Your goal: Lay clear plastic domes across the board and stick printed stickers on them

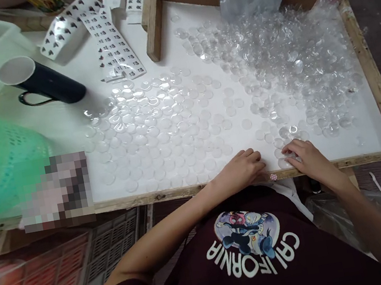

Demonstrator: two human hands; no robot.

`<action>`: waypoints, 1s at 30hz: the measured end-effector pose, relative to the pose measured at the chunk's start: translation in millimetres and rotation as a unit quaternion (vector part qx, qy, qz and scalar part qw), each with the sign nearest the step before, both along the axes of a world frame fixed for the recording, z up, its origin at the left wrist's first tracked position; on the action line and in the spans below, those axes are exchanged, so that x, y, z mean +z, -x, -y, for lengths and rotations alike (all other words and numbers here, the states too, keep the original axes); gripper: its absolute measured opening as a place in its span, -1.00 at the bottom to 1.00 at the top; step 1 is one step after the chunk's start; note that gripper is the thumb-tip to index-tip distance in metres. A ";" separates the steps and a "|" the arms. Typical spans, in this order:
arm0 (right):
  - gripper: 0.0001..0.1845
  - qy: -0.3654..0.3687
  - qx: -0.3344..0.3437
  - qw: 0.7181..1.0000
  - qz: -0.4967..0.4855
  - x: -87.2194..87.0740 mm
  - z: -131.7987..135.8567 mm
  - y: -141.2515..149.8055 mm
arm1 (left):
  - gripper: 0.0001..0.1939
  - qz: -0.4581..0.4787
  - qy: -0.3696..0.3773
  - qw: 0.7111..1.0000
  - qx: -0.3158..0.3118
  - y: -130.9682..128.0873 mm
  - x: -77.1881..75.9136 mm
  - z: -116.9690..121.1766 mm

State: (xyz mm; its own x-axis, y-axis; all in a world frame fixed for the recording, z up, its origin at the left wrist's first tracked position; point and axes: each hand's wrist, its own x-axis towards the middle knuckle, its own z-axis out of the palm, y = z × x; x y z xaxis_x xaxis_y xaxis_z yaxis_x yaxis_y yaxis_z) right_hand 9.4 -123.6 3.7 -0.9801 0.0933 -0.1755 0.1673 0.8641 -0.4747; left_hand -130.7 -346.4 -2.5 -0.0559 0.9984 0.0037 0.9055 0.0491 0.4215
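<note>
White tbl [62, 128]: R grip [306, 157] touches clear discs [283, 163].

Workshop, by look: wood-edged worktable [370, 61], heaped clear discs [285, 49], printed sheets [117, 42], plastic crates [111, 249] below.

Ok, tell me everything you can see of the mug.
The mug is tall, dark outside and white inside, probably ceramic, with one dark looped handle on its near side. It appears upright, mouth up, on the white tabletop, beyond the green basket. Only the tabletop visibly touches it.
</note>
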 end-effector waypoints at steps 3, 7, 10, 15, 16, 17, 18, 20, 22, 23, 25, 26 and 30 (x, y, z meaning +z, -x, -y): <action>-0.96 -0.004 -0.006 1.000 -0.007 4.1 2.7 -1.6 | -0.82 -0.009 0.010 0.999 0.046 4.7 4.1 14.3; -0.86 -0.043 -0.007 0.999 0.009 4.0 19.5 -0.2 | -0.81 -0.007 -0.005 0.998 0.064 3.6 6.1 11.7; -0.84 -0.083 -0.017 0.996 0.005 -1.0 30.0 3.2 | -0.83 -0.004 -0.016 0.999 0.050 -0.9 6.7 -0.4; -0.86 -0.074 -0.041 0.996 0.028 0.6 30.2 9.0 | -0.86 0.002 -0.002 0.999 0.034 -4.6 8.3 -9.8; -0.87 -0.049 -0.049 0.997 0.042 3.6 29.2 10.0 | -0.86 0.006 0.000 0.999 0.036 -4.4 8.2 -9.3; -0.87 -0.016 -0.058 0.997 0.058 7.1 28.2 10.9 | -0.87 0.011 0.001 0.999 0.038 -4.1 7.8 -8.5; -0.88 0.021 -0.068 0.995 0.071 10.7 27.4 11.7 | -0.87 0.017 0.001 0.999 0.042 -3.7 7.2 -7.4; -0.89 0.099 -0.084 0.988 0.083 16.8 26.4 12.6 | -0.86 0.030 -0.003 0.998 0.054 -2.9 5.7 -5.0; -0.88 0.168 -0.097 0.978 0.071 19.6 26.6 13.3 | -0.83 0.042 -0.011 0.997 0.067 -2.4 4.8 -3.3; -0.87 0.198 -0.107 0.973 0.059 19.5 27.4 13.7 | -0.82 0.047 -0.017 0.996 0.071 -2.2 4.7 -2.9; -0.84 0.240 -0.126 0.962 0.036 17.3 30.1 15.7 | -0.80 0.056 -0.028 0.995 0.081 -1.9 5.4 -3.3; -0.82 0.248 -0.130 0.959 0.028 15.8 31.7 17.1 | -0.79 0.058 -0.033 0.994 0.088 -1.6 5.9 -4.1; -0.83 0.208 -0.090 0.974 -0.001 13.2 32.5 20.9 | -0.75 0.046 -0.040 0.992 0.114 -1.3 4.6 -9.6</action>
State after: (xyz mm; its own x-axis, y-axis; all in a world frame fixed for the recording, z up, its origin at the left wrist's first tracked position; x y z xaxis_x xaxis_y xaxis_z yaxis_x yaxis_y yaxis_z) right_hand -11.6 -156.1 16.8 -0.9544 0.1854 -0.2340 0.2982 0.5534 -0.7777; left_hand -129.4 -336.8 2.1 -0.2832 0.9568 0.0662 0.8326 0.2111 0.5120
